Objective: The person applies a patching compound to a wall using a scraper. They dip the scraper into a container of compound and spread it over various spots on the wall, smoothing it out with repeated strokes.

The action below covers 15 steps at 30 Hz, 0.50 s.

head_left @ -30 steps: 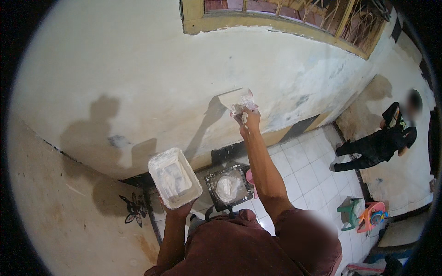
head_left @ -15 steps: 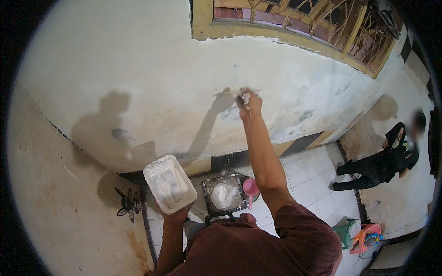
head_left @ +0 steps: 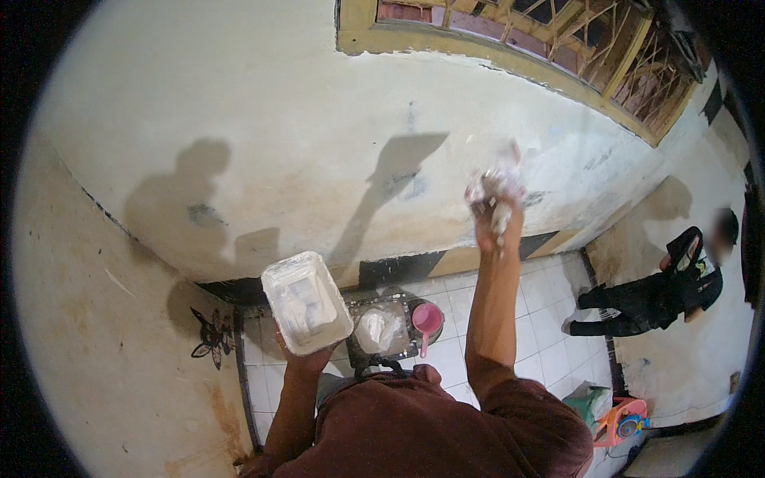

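My left hand (head_left: 307, 356) is closed under and around the near end of a white rectangular plastic tub (head_left: 280, 311), tilted so its inside shows. White putty coats the tub's bottom and sides. Stretched forward, my right hand (head_left: 496, 219) grips a scraper (head_left: 502, 171) smeared with white putty. Motion blurs the scraper, but its shadow on the wall shows a wide, flat blade. The hand and tool are in front of the patchy white wall (head_left: 319, 151), below the window; their shadow falls apart from them, to the left.
A bag of white powder (head_left: 378, 331) lies on a dark stand near my body, beside a pink dipper (head_left: 427, 319). Above is a barred window with a yellowish frame (head_left: 478, 60). A person in black (head_left: 653, 299) stands at right, near an orange chair (head_left: 617, 422).
My right hand has swung right and away from the wall, turning the scraper so its wide-bladed shadow shows. The view has shifted slightly; my left hand still holds the tub.
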Motion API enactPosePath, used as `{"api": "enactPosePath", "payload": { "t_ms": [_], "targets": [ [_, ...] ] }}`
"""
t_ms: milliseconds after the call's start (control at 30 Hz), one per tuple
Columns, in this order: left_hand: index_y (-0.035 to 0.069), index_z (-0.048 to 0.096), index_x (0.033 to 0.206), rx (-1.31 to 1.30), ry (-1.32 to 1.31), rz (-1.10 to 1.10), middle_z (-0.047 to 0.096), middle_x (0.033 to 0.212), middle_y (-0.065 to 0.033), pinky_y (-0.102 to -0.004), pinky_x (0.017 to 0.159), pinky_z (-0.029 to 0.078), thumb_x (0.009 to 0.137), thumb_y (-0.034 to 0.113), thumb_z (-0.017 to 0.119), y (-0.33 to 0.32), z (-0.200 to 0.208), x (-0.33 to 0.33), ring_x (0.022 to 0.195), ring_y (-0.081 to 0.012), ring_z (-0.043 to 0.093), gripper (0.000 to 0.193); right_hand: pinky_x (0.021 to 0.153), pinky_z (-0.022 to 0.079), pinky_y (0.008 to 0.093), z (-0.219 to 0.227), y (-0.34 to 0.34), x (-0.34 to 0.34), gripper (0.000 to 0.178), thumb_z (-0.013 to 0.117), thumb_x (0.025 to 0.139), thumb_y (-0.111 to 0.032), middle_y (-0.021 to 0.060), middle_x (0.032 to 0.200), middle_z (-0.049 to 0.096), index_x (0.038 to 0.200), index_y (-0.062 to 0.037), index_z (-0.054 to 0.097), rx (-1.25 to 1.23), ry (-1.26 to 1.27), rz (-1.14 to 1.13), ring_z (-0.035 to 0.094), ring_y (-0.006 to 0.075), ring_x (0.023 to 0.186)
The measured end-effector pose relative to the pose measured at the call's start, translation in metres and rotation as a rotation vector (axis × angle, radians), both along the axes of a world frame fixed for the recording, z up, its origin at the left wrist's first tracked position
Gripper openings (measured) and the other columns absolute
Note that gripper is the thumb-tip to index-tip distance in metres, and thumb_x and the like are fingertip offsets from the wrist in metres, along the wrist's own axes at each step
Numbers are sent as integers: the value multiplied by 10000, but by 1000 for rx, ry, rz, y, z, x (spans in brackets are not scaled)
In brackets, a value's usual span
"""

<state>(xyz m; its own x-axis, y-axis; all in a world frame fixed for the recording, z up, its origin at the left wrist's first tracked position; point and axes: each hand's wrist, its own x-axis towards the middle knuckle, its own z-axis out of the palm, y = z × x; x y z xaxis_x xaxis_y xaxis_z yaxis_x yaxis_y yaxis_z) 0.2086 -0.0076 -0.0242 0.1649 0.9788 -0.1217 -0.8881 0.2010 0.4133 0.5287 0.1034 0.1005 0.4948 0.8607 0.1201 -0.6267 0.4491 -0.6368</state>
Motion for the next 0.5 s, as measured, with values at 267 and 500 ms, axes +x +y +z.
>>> {"api": "enactPosePath", "payload": {
  "t_ms": [267,500],
  "targets": [
    [122,380,1313,72,-36,-86,495,1272,-77,-405,1033,361,606,223,841,12,-7,18,1179,-230,477,851,680,516,379,-104,-25,-39,294,574,822,-70,95,947,598,1109,-39,517,-283,-273,151,606,235,831],
    [185,348,1387,-20,-81,-36,415,1374,-89,-543,1039,306,838,619,406,9,-29,17,1254,-327,406,702,620,462,318,-87,66,-29,308,607,795,-35,79,899,563,1100,-66,633,138,-1551,-916,560,209,715]
  ]
}}
